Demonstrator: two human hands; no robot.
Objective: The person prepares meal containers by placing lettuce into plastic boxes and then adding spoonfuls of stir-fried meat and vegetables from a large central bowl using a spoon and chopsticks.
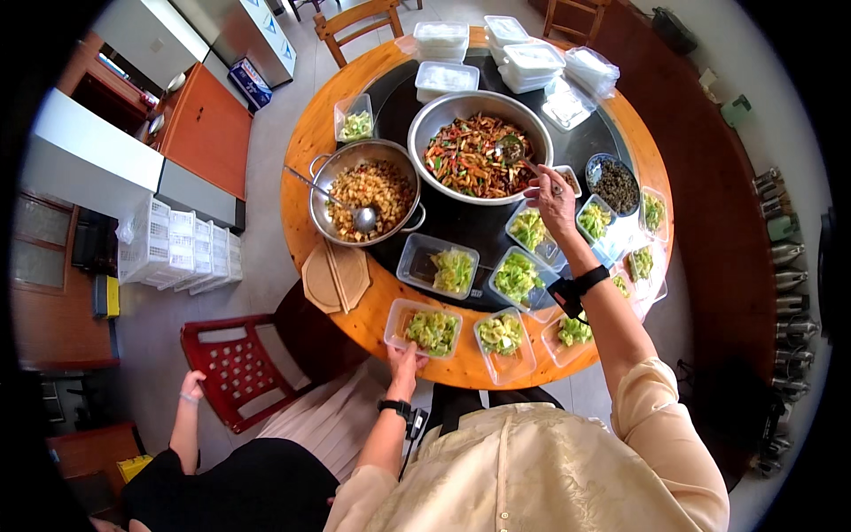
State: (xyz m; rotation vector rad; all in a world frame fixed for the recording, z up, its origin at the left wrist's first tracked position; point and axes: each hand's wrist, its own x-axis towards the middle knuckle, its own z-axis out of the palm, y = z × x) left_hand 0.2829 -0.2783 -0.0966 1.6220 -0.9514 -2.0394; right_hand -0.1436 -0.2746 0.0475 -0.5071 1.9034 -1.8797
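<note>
My right hand (553, 199) grips the handle of a metal ladle (510, 149), whose bowl rests in stir-fried strips with red and green peppers in a large steel basin (480, 193). My left hand (404, 362) holds the near edge of a clear plastic container (399, 319) with chopped green vegetable (433, 332) inside, by the table's front edge. Left of the basin, a two-handled steel pan (319, 216) of diced food holds another ladle (364, 218). Several more containers with greens, such as one at centre (415, 263), lie around the front and right of the table.
Stacked lidded white containers (442, 33) stand at the table's far side. A patterned bowl of dark food (613, 185) is at right. Wooden chopsticks (338, 282) lie on an octagonal board (316, 279). Beside me, another person (233, 485) touches a red chair (233, 332).
</note>
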